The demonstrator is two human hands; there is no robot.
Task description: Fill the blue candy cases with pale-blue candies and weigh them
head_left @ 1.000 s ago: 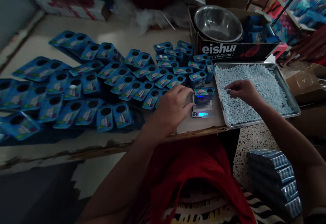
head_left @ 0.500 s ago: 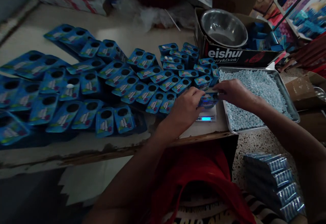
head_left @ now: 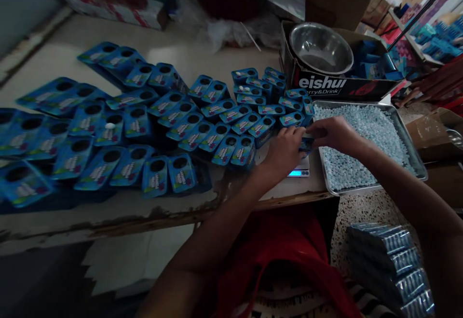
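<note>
While left hand (head_left: 284,148) clasps the half-hidden blue box (head_left: 306,143), right hand's (head_left: 335,133) hold is unclear.

Right hand (head_left: 334,134): relocated from above the tray (head_left: 356,190) of pellets (head_left: 376,125) to the small box (head_left: 306,143) at the scale (head_left: 299,173). Left hand (head_left: 285,148): advanced from beside the small box, now hiding most of it and more of the scale

Containers (head_left: 155,180) left of the scale (head_left: 299,173), pellets (head_left: 365,147) in tray (head_left: 416,163) at right, carton (head_left: 358,90) behind tray, bowl (head_left: 321,50) in carton's mouth
</note>
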